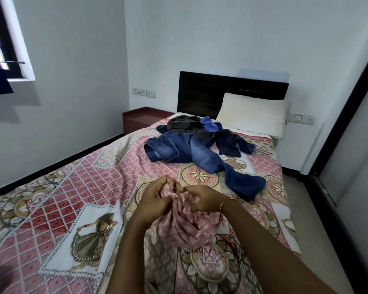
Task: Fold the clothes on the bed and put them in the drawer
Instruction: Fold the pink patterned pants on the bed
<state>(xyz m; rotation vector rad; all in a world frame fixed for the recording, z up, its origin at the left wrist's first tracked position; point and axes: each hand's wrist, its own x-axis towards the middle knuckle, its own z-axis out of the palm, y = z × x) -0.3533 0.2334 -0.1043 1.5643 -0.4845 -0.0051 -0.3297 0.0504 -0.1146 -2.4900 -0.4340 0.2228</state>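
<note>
A bunched pink patterned garment (185, 225) hangs over the near middle of the bed (72, 187). My left hand (157, 198) and my right hand (202, 198) both pinch its top edge, close together, fingers curled into the cloth. Farther up the bed lies a heap of clothes: blue jeans (185, 151) spread toward the right edge, a dark navy garment (232, 141), a bright blue piece (209, 124) and a dark grey one (183, 123). No drawer is identifiable in view.
A white pillow (253, 115) leans on the dark headboard (232, 88). A reddish bedside cabinet (145, 118) stands left of the bed. A window (2, 43) is at upper left, and a dark-framed sliding panel (353, 134) stands at right beyond a strip of floor.
</note>
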